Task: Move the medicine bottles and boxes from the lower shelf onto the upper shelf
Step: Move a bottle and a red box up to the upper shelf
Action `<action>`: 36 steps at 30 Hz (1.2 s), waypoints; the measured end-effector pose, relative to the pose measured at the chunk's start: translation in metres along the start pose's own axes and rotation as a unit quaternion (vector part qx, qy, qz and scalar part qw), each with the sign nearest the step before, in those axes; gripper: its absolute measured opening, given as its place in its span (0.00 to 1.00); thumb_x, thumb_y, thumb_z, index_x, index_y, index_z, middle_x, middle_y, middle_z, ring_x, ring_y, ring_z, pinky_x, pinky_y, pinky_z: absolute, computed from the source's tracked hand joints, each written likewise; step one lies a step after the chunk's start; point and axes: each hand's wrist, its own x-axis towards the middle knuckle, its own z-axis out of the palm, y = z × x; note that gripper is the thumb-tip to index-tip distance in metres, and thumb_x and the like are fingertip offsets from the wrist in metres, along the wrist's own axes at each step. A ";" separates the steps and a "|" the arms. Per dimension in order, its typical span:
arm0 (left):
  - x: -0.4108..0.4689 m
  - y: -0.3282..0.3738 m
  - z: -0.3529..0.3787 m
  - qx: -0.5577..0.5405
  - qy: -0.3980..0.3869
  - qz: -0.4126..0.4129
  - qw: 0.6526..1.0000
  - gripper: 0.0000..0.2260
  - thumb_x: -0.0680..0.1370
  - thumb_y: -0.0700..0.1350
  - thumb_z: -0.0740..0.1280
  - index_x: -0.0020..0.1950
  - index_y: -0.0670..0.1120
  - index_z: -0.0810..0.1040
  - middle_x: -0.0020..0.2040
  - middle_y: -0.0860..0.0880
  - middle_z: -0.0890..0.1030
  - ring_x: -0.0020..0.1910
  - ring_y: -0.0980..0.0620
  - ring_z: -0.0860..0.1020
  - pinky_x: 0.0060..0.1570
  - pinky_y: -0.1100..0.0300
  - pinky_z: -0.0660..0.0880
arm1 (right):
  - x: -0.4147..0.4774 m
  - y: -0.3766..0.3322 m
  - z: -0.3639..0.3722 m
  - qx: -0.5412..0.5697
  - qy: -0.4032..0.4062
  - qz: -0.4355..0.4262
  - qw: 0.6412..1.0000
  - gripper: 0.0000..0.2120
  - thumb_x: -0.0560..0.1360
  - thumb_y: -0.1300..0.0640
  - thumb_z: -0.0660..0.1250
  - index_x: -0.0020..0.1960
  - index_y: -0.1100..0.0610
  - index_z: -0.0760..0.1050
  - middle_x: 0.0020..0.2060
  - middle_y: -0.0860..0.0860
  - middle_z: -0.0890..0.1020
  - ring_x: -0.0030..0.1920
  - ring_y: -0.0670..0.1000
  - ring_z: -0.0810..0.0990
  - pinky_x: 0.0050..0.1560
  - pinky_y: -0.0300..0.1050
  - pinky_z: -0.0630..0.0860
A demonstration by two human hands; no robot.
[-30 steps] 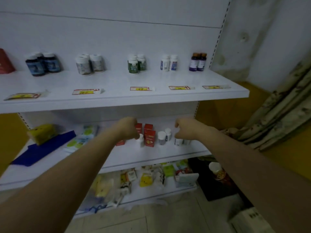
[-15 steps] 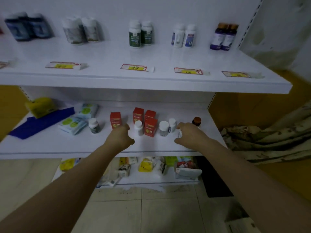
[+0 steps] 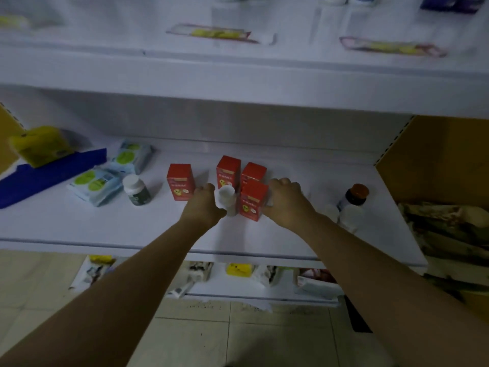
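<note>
From the head camera, both arms reach over the front edge of the lower shelf [image 3: 79,229] toward its middle. The left hand [image 3: 203,205] sits with curled fingers against a white bottle [image 3: 227,197] - whether it actually grips the bottle cannot be told. The right hand [image 3: 287,202] is curled too, just right of the front red box [image 3: 253,203]; what its fingers close on is hidden. Two more red boxes [image 3: 228,169] stand side by side behind, and a fourth red box [image 3: 180,181] stands left of the left hand. Further left are a green bottle [image 3: 136,192], wipe packets [image 3: 96,185], a blue sheet [image 3: 47,173] and a yellow pack [image 3: 39,145]. Toward the right edge stand a brown bottle [image 3: 354,198] and blurred white bottles [image 3: 349,215]. The upper shelf [image 3: 238,80] carries price tags [image 3: 219,33] near its front edge - its bottles are cut off at the top.
</note>
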 end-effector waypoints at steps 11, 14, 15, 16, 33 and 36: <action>0.068 -0.002 0.046 -0.077 0.003 0.020 0.997 0.22 0.72 0.39 0.71 0.64 0.43 0.71 0.60 0.45 0.78 0.60 0.44 0.77 0.56 0.56 0.71 | 0.071 0.016 0.051 -0.060 -0.004 -0.004 0.998 0.28 0.72 0.41 0.67 0.65 0.56 0.68 0.58 0.55 0.77 0.60 0.58 0.72 0.58 0.50 0.70; 0.066 0.002 0.045 -0.069 0.002 0.017 0.997 0.20 0.72 0.37 0.71 0.64 0.42 0.72 0.62 0.43 0.78 0.60 0.44 0.76 0.57 0.57 0.70 | 0.069 0.018 0.046 -0.055 -0.011 -0.011 0.998 0.27 0.73 0.41 0.66 0.65 0.56 0.69 0.57 0.55 0.78 0.60 0.58 0.72 0.59 0.50 0.70; 0.065 0.004 0.042 -0.077 0.001 0.017 0.997 0.20 0.73 0.37 0.71 0.64 0.42 0.73 0.62 0.44 0.78 0.61 0.44 0.76 0.58 0.57 0.70 | 0.067 0.017 0.043 -0.043 -0.014 -0.011 0.999 0.26 0.73 0.40 0.66 0.64 0.55 0.69 0.57 0.54 0.79 0.60 0.58 0.72 0.60 0.50 0.70; 0.061 0.007 0.038 -0.093 -0.001 0.015 0.996 0.21 0.73 0.38 0.71 0.65 0.42 0.73 0.63 0.44 0.77 0.62 0.44 0.75 0.59 0.56 0.70 | 0.064 0.016 0.038 -0.026 -0.015 -0.010 1.000 0.26 0.72 0.40 0.67 0.64 0.55 0.70 0.57 0.54 0.79 0.60 0.57 0.73 0.61 0.51 0.70; -0.112 0.039 -0.064 -0.552 -0.101 -0.014 0.827 0.12 0.74 0.36 0.66 0.56 0.47 0.74 0.49 0.47 0.79 0.51 0.48 0.77 0.49 0.56 0.74 | -0.111 -0.021 -0.078 0.448 0.012 0.029 0.893 0.25 0.73 0.55 0.72 0.67 0.54 0.69 0.52 0.48 0.76 0.45 0.45 0.77 0.36 0.32 0.72; -0.165 0.047 -0.076 -0.579 -0.099 0.027 0.809 0.08 0.76 0.41 0.64 0.55 0.49 0.74 0.47 0.46 0.79 0.45 0.49 0.78 0.48 0.53 0.76 | -0.160 -0.025 -0.086 0.516 0.016 0.021 0.856 0.23 0.72 0.52 0.72 0.64 0.56 0.72 0.54 0.52 0.81 0.47 0.48 0.81 0.46 0.39 0.78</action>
